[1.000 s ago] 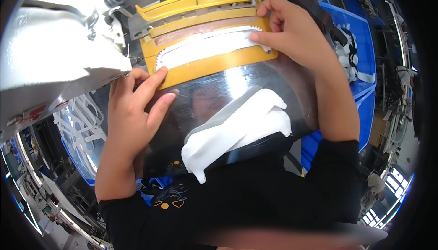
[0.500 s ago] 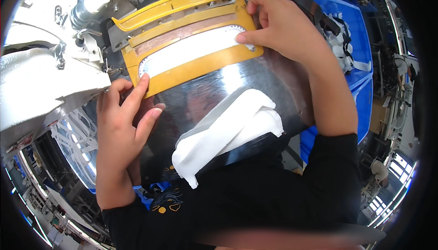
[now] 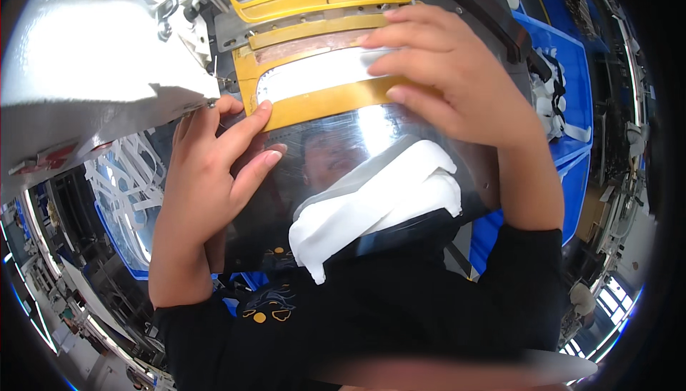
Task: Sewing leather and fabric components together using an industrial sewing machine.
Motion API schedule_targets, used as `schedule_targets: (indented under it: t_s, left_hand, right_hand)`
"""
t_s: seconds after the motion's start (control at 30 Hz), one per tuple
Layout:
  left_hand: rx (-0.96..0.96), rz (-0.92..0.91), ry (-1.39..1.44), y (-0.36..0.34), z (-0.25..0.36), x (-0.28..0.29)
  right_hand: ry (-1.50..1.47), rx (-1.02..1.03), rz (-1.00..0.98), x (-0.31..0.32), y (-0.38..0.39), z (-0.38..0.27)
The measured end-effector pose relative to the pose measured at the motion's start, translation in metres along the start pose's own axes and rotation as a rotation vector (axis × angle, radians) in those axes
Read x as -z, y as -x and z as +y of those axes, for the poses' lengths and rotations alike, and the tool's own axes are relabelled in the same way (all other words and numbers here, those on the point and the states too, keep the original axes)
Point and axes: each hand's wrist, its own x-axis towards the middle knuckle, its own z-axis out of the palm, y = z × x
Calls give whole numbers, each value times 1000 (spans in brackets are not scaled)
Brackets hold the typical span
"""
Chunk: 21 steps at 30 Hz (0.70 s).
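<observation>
- Glossy dark bench [image 3: 421,125].
- Rounded white machine [image 3: 93,55], cut off at left.
- Flat yellow frame [image 3: 321,104], its right end hidden.
- Right hand [image 3: 457,84], fingers spread over that end, gripping nothing; contact I can't tell from here.
- Left hand [image 3: 207,159], half open, one fingertip on the frame's near-left corner.
- Soft white pieces [image 3: 371,209], overlapping on the bench.
- Long, smooth white strip [image 3: 321,71] inside the frame.

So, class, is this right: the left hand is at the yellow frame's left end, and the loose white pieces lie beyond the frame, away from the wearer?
Not quite: the head view shows the loose white pieces on the near side of the yellow frame, toward the wearer. The left hand is indeed at the frame's left end.
</observation>
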Motion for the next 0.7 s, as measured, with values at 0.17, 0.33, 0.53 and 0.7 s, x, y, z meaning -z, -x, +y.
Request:
schedule_targets:
  t_s: [0.17, 0.33, 0.53, 0.7]
  left_hand:
    - [-7, -3, 21, -1, -3, -2]
    - [-2, 9, 44, 0, -1, -2]
    - [-53, 53, -15, 1, 2, -3]
    - [-154, 110, 123, 4, 18, -4]
  right_hand:
    - [35, -8, -125, -26, -8, -8]
    - [75, 1, -118, -25, -9, -9]
    - [92, 2, -116, -25, -9, -12]
    - [87, 39, -2, -28, 1, -12]
